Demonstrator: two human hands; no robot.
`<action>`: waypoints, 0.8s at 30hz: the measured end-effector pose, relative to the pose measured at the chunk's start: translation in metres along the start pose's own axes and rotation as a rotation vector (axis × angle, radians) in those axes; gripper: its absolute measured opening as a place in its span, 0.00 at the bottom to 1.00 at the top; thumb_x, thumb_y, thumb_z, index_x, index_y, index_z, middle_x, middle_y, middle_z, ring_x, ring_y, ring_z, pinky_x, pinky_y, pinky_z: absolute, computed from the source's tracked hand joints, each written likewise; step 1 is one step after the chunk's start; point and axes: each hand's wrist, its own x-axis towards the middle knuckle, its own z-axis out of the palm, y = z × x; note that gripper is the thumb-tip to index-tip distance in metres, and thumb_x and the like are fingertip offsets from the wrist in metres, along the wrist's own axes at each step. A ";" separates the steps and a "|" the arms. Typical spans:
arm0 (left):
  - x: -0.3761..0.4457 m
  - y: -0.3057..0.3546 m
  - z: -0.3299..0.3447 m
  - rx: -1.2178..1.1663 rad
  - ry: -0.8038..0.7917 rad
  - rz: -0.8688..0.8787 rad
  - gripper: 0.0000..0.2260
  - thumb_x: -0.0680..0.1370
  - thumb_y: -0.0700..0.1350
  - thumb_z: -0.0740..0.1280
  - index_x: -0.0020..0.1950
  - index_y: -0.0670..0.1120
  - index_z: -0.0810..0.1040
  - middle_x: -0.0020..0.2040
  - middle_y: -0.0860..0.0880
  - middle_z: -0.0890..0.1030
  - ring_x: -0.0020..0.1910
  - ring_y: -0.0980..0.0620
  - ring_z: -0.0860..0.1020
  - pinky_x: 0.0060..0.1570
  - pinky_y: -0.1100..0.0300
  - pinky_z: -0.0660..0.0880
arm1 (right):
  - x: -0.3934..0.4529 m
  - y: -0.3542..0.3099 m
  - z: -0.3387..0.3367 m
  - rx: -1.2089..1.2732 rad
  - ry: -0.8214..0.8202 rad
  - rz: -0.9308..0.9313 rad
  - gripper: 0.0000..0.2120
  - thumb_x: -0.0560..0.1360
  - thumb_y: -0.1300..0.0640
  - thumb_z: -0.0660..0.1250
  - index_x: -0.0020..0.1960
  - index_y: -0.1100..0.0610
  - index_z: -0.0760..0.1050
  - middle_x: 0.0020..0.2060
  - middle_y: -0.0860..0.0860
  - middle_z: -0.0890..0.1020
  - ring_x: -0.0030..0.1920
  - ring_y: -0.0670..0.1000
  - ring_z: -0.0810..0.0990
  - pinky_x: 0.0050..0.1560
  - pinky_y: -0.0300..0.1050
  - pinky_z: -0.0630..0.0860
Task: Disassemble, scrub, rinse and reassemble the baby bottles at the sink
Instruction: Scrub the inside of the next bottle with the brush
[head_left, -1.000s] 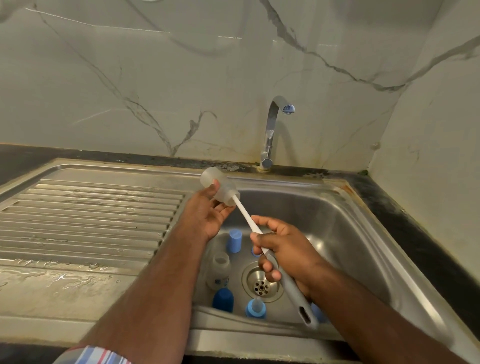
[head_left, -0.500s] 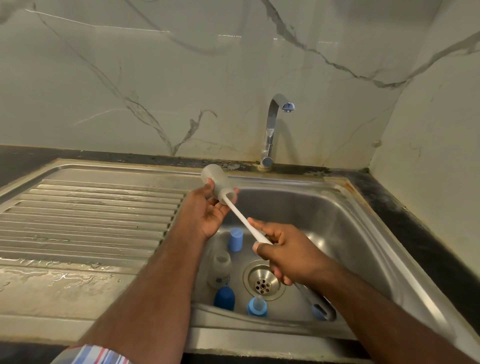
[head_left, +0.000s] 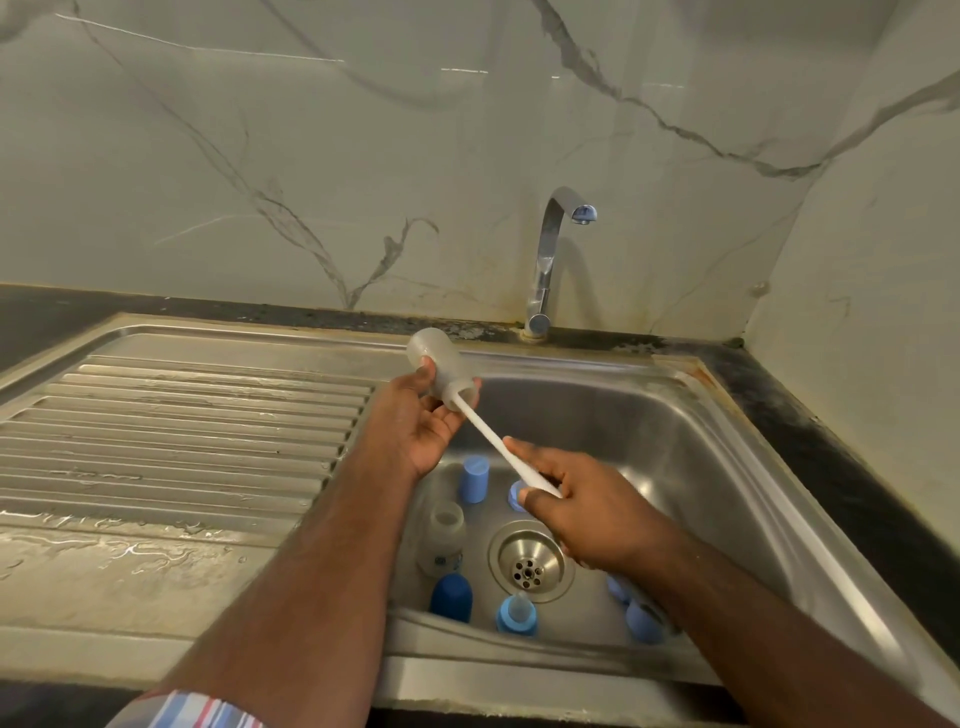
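Wet ribbed drainboard (head_left: 182, 431) fills the 9 o'clock side, bare and open for setting parts down; left hand (head_left: 415, 426) over the basin's left rim, fingers and thumb curled round the frosted bottle (head_left: 439, 366), held tilted with its mouth toward 5 o'clock; white brush shaft (head_left: 498, 447) enters that mouth, head hidden inside; right hand (head_left: 587, 509) at centre, fingers wrapped on the brush handle above the drain (head_left: 530, 564). Sink (head_left: 727, 467) floor holds a second clear bottle (head_left: 444, 540) at 7 o'clock of the drain, blue caps and a blue collar with teat (head_left: 517, 613) near the front wall; tap (head_left: 550, 260) at 12 o'clock, no water visible.

Risks, judged: wet plastic could slip from the left grip if the brush is pushed hard; a jerked withdrawal may spray or knock the loose parts below. Room: basin crowded at front and left; right wall and back open; rim close under the left wrist.
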 end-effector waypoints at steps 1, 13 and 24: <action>0.001 0.000 0.000 -0.001 0.003 0.004 0.16 0.82 0.43 0.67 0.64 0.34 0.69 0.62 0.31 0.76 0.55 0.33 0.82 0.50 0.45 0.83 | 0.001 0.003 -0.002 -0.137 0.044 -0.025 0.23 0.80 0.54 0.64 0.73 0.37 0.69 0.46 0.39 0.83 0.36 0.43 0.79 0.36 0.38 0.76; -0.006 -0.012 0.006 0.175 -0.050 0.040 0.18 0.81 0.42 0.70 0.68 0.38 0.71 0.61 0.33 0.80 0.53 0.37 0.85 0.44 0.49 0.84 | 0.011 -0.005 0.020 -0.654 0.137 0.013 0.35 0.83 0.61 0.57 0.81 0.47 0.40 0.60 0.54 0.72 0.43 0.50 0.72 0.40 0.44 0.70; -0.007 -0.005 0.006 0.144 -0.025 0.120 0.13 0.81 0.41 0.68 0.64 0.39 0.73 0.61 0.34 0.79 0.56 0.38 0.82 0.39 0.51 0.84 | 0.004 0.006 -0.016 0.540 -0.178 0.109 0.24 0.80 0.62 0.65 0.73 0.43 0.71 0.36 0.53 0.76 0.24 0.47 0.69 0.19 0.38 0.65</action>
